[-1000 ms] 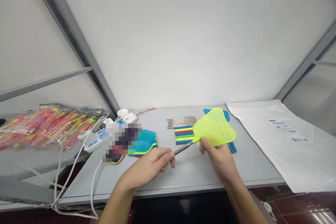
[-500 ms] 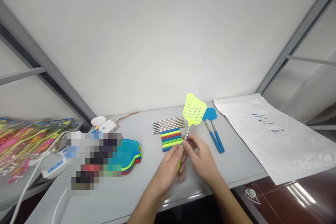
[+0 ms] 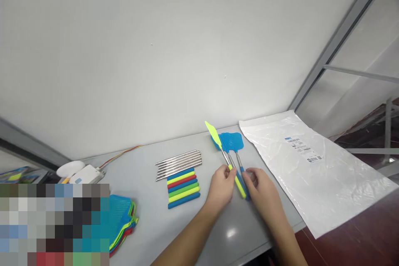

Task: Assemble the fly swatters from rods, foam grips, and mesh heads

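Note:
My left hand [image 3: 222,185] is closed around the yellow-green handle of a fly swatter [image 3: 237,181]. Its yellow-green head stands edge-on to me, over the blue heads of other swatters. Fingers of my right hand [image 3: 262,185] are closed at the handle of a blue fly swatter [image 3: 235,141], whose lower part they hide. Left of my hands, a row of metal rods [image 3: 179,164] lies behind several coloured handle grips [image 3: 183,187] in blue, yellow, red and green.
A white plastic mailer bag [image 3: 311,170] with a label overhangs the grey table's [image 3: 149,212] right side. Stacked swatter heads [image 3: 121,216] lie at left, partly under a blurred patch. A white plug adapter [image 3: 85,174] and thin wires sit near the wall [image 3: 174,70].
Both hands have moved from in front of the grips to the blue swatters at right. The yellow-green swatter has turned edge-on, and my right hand has left it. The view has shifted right.

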A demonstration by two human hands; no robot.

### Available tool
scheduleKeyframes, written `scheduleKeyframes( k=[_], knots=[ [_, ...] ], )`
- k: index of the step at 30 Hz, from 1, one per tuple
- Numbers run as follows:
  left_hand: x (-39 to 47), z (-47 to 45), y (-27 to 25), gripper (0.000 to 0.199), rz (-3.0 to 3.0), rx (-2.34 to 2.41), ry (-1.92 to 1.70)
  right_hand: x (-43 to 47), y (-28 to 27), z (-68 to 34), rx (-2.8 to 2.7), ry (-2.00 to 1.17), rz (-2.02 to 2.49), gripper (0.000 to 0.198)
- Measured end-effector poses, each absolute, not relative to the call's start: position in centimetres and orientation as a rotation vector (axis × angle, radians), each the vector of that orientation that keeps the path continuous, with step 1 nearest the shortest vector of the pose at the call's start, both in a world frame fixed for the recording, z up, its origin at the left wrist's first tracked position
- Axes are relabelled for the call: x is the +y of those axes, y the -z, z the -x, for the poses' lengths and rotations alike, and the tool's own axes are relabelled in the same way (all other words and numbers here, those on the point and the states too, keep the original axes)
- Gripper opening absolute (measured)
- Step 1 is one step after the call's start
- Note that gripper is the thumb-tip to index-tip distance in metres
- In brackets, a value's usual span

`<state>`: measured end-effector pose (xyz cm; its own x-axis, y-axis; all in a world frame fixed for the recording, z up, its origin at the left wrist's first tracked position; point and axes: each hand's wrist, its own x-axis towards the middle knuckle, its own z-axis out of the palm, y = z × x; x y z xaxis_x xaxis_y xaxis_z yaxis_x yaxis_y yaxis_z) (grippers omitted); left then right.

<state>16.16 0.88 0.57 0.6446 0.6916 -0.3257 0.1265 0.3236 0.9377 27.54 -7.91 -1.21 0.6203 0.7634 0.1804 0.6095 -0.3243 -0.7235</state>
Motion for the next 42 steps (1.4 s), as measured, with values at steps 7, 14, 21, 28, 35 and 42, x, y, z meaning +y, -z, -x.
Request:
scheduleKeyframes(
  k=[7, 14, 21, 28, 35, 42],
  knots=[
    [1.7, -17.1, -0.7, 0.030, -1.406, 0.782, -0.413, -8.2, 0.3, -26.6, -1.097, -0.268, 1.984, 0.033],
    [2.4, -17.7, -1.1, 0.032, -1.617, 0.735, -0.463, -8.2, 0.5, -25.8, -1.206, -0.237, 2.052, 0.031],
    [1.5, -15.8, -2.2, 0.032, -1.826, 0.767, -0.477, -7.6, 0.6, -25.9, -1.228, -0.120, 2.138, 0.024],
    [1.2, -9.5, -3.5, 0.029, -2.181, 0.714, -0.513, -7.1, 1.2, -25.7, -1.317, 0.075, 2.276, 0.024],
    [3.5, -2.0, -3.6, 0.021, -2.383, 0.766, -0.857, -7.4, 1.3, -25.4, -1.293, 0.065, 2.306, 0.025],
    [2.8, 3.0, -3.6, 0.018, -2.345, 0.975, -1.087, -7.2, 1.7, -25.7, -1.324, 0.206, 2.423, 0.050]
  ],
)
